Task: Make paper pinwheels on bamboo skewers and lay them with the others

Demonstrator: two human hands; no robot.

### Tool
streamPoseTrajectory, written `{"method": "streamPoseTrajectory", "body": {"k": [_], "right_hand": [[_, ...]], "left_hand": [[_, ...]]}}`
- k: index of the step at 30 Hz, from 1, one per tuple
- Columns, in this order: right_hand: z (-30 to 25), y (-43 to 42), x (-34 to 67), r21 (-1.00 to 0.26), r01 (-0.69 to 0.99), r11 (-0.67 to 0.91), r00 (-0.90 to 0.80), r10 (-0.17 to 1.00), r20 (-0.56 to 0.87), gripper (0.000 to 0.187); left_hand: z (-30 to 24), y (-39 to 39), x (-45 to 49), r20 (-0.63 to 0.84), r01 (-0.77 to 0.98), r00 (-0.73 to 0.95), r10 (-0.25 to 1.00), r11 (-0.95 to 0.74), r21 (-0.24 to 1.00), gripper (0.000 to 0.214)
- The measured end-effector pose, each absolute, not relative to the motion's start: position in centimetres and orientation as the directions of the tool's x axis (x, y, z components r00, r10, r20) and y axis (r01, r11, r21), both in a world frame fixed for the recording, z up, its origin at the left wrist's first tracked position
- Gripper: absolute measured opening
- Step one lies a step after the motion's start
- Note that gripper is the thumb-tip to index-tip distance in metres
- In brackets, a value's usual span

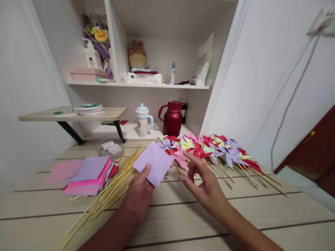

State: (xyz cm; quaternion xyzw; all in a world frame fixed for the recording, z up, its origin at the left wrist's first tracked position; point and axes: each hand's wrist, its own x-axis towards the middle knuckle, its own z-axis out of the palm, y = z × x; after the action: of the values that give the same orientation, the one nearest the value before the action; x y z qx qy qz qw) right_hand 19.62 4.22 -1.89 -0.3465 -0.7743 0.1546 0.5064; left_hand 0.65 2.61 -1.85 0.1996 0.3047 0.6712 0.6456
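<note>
My left hand (141, 190) grips a square of light purple paper (154, 162) by its lower corner, thumb on top. Faint crease or cut lines run in from its corners. To the right, my right hand (201, 181) is raised with thumb and index finger apart, nothing between them. Beyond it lie finished paper pinwheels (200, 151) on sticks, in red, pink, purple, yellow and green. Left of the paper is a pile of loose wooden sticks (115, 190). A stack of coloured paper squares (87, 170) sits farther left. Small metal bits (166, 175) show just beside the held paper.
A clear plastic box (110, 148) stands behind the paper stack. A raised wooden shelf (70, 113) carries white rolls (89, 109). At the back are a speckled cup (142, 123) and a red jug (172, 118). A cord (290, 104) hangs down the right wall.
</note>
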Motion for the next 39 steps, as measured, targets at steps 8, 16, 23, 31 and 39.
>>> {"method": "streamPoseTrajectory", "body": {"k": [8,16,23,31,39], "right_hand": [[-3.3,2.5,17.8,-0.335,0.484,0.808,-0.379,0.539,0.752,0.051],[-4.0,2.5,17.6,-0.317,0.516,0.795,-0.402,0.552,0.730,0.043],[-3.7,3.0,17.6,-0.372,0.389,0.843,-0.364,0.511,0.778,0.024],[-3.8,4.2,17.9,-0.647,0.347,0.678,-0.239,0.732,0.638,0.009],[-3.6,4.4,17.9,-0.720,0.301,0.626,-0.195,0.779,0.596,0.012]], "left_hand": [[-1.3,1.4,1.6,-0.139,-0.863,0.026,0.990,0.093,0.497,0.047],[-1.2,0.5,2.5,-0.208,-0.903,0.030,0.978,0.116,0.414,0.039],[-2.1,0.8,2.7,-0.195,-0.898,0.074,0.978,0.150,0.413,0.037],[-2.2,0.9,2.8,-0.212,-0.875,0.008,0.977,0.109,0.471,0.035],[-2.3,0.8,2.9,-0.127,-0.869,0.098,0.987,0.147,0.472,0.033]]}}
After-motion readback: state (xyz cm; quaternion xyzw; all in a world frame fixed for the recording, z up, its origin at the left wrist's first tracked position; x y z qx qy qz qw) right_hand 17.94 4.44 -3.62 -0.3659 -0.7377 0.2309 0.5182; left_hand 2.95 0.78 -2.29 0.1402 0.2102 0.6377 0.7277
